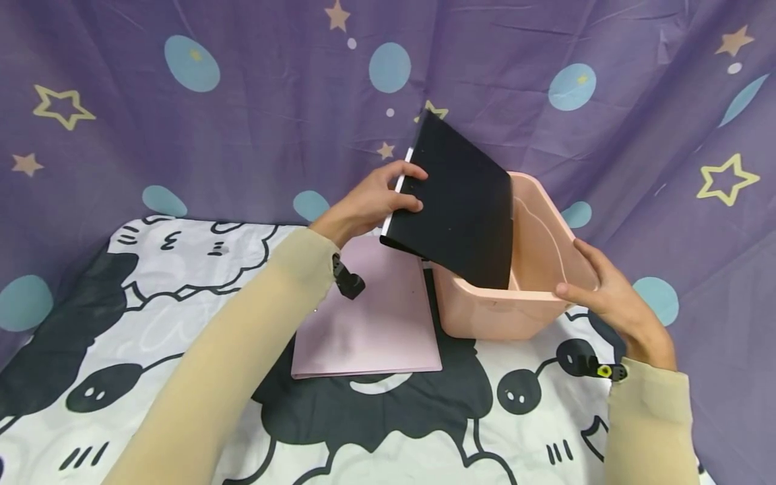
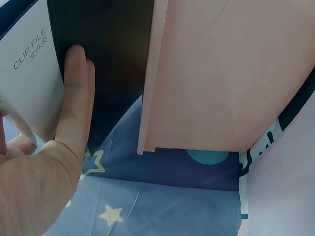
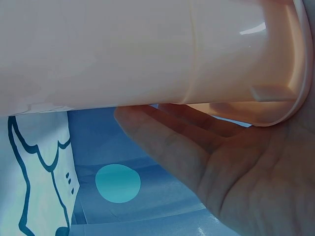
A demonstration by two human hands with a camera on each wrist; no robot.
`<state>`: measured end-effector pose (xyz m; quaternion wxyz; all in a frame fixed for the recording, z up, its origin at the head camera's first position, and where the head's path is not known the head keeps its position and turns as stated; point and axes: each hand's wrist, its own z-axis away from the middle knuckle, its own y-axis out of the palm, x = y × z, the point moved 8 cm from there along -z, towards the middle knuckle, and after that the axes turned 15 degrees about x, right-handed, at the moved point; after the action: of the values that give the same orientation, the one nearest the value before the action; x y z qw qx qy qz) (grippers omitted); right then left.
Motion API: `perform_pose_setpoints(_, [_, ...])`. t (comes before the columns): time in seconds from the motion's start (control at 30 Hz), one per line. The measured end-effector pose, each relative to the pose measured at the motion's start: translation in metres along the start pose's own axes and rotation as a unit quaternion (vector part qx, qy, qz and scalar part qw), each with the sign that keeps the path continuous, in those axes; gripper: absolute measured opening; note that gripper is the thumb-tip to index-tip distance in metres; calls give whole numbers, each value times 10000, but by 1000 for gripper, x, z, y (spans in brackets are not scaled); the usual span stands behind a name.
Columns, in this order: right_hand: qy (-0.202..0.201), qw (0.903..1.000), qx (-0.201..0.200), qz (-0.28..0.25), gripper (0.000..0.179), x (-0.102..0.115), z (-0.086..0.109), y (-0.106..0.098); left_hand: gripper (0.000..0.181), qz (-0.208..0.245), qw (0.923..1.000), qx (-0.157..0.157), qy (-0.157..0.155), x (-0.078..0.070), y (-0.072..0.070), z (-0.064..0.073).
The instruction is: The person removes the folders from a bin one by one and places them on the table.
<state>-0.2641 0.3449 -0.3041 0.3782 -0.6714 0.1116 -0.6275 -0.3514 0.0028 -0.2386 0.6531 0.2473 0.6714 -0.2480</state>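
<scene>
My left hand grips a black clip file by its spine, where a white label strip shows. The label reads "CLIP FILE" in the left wrist view. Tilted, the file has its far end inside a pink plastic bin, its spine end raised outside to the left. My right hand holds the bin's right rim, thumb over the front corner and fingers along the outer side. In the right wrist view the fingers lie against the bin's wall. Left of the bin, a pale pink folder lies flat.
A white and black cartoon-print cloth covers the surface. Behind it hangs a purple curtain with stars and blue ovals, close to the bin's back. Something dark shows between the pink folder and the bin.
</scene>
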Motion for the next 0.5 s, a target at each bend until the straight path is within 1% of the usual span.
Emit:
perform_pose_setpoints(0.17, [22,10000,-30,52,92,-2,0,-1,50,140,9998,-128,116,1,-2,8])
perform_pose_setpoints(0.3, [53,10000,-45,31,92,-4,0,-1,49,198,9991,-295,237,1,-5,15])
perform_pose_setpoints(0.5, [-3,10000,-48,-30,92,-3,0,-1,49,509,9969,-506,323,4,-9,26])
